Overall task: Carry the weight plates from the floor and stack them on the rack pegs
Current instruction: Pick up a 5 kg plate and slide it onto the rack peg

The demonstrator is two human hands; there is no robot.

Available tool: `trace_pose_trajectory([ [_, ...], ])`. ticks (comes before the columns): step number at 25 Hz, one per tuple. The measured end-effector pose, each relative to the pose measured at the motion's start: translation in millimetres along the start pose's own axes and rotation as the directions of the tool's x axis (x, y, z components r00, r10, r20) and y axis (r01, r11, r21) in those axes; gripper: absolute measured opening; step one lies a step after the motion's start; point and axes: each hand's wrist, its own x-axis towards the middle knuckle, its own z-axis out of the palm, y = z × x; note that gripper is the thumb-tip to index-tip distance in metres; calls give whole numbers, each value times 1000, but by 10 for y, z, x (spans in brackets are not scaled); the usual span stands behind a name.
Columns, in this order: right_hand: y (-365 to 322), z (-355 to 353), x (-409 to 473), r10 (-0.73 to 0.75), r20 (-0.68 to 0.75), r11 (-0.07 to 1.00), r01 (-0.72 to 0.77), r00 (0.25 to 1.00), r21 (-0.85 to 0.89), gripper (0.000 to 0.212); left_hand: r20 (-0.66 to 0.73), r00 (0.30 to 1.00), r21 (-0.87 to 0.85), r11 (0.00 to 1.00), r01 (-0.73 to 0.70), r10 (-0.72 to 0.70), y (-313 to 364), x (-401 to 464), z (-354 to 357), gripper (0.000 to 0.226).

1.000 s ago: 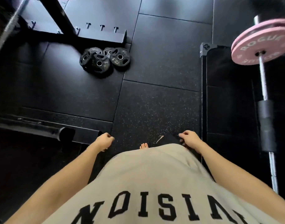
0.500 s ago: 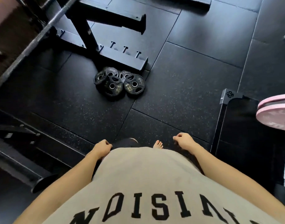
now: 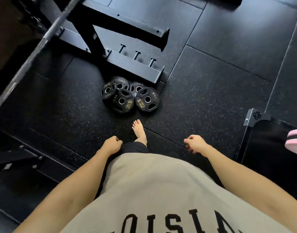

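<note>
Several small black weight plates lie in an overlapping pile on the rubber floor, just in front of the black rack base. Three short steel pegs stick up from that base, all bare. My left hand hangs at my side with loosely curled fingers and holds nothing. My right hand hangs the same way, empty. Both hands are well short of the plates. My bare foot is a step from the pile.
A steel barbell runs diagonally across the upper left. A black platform edge with a metal corner and a pink bumper plate sit at the right. A low black frame lies at the left.
I have walked toward the plate pile; it and the rack now sit much closer and lower in view. Both hands still hang empty at my sides.
</note>
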Motion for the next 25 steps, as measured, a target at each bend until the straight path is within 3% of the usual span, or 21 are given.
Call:
trace_pose_trajectory([
  [5, -956, -30, 550, 96, 9, 978, -96, 995, 186, 13, 116, 993, 190, 981, -47, 25, 606, 937, -893, 32],
  [9, -1354, 146, 1372, 201, 34, 925, -201, 979, 323, 17, 154, 986, 342, 933, -111, 61, 1107, 1876, -1103, 35],
  [12, -1471, 381, 2273, 219, 100, 878, -241, 971, 415, 20, 148, 985, 356, 924, -138, 90, 1429, 2736, -944, 35],
  [14, -1501, 585, 2868, 220, 113, 873, -247, 969, 422, 43, 131, 988, 338, 933, -126, 86, 1563, 3309, -738, 28],
  [16, -1060, 1039, 3997, 233, 59, 905, -239, 971, 353, 53, 102, 991, 351, 929, -118, 87, 1680, 3977, -451, 24],
  [18, -912, 1331, 4646, 303, -90, 936, -279, 949, 217, 59, 60, 990, 375, 917, -139, 126, 1807, 4649, -168, 27],
  [19, -1047, 1360, 4815, 300, -98, 936, -273, 949, 224, 50, 28, 986, 392, 906, -161, 163, 1880, 5003, -44, 27],
  [21, -1246, 1567, 5241, 319, 73, 869, -323, 945, 375, 32, -41, 969, 429, 880, -203, 243, 1993, 5588, 82, 29],
  [25, -1493, 1878, 6082, 347, 66, 768, -324, 935, 552, 47, -98, 908, 484, 816, -315, 408, 2167, 6639, 390, 46],
])
